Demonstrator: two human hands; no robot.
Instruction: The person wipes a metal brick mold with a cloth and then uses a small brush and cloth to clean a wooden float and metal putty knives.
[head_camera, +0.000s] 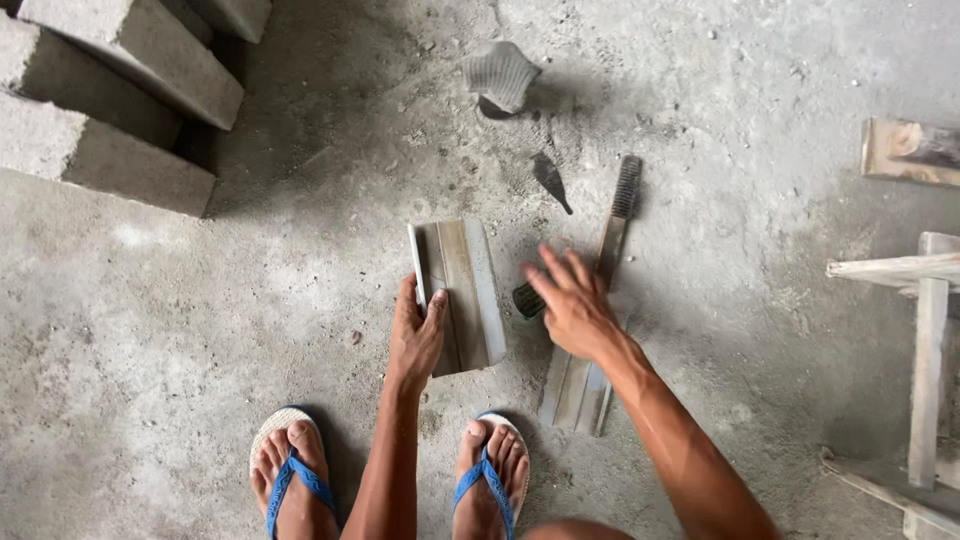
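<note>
So here's where we're at: our left hand (416, 335) has its fingers clamped on the near left edge of a grey, flat rectangular metal plate with a raised lip (462, 292), thumb on top and the rest wrapped under the side. The plate lies on the rough concrete floor (150, 330) right in front of our feet, long axis running away from us, tilted just a touch to the right at the near end.

Our right hand (572, 305) hovers with fingers spread apart, gripping nothing. Peeking out from under its palm on the left is a small dark ridged handle-like piece (526, 300); we can't tell what it belongs to. Directly below and beyond that hand lies a long wire brush with a worn wooden handle (612, 235), bristle end pointing away from us, so its long axis runs roughly parallel to the plate. Near our right foot there's a second grey metal strip piece (575, 390), also lengthwise. So the right hand is clearly the nearer one to the brush, the left owns the plate.

Counts: one held plate, one loose strip piece, one wire brush, two blue-strapped flip-flops (290, 470), a few stacked grey concrete blocks (120, 90) top left, one crumpled grey rag or glove (500, 75) further out, and some bare wooden framing (930, 330) on the right.
</note>
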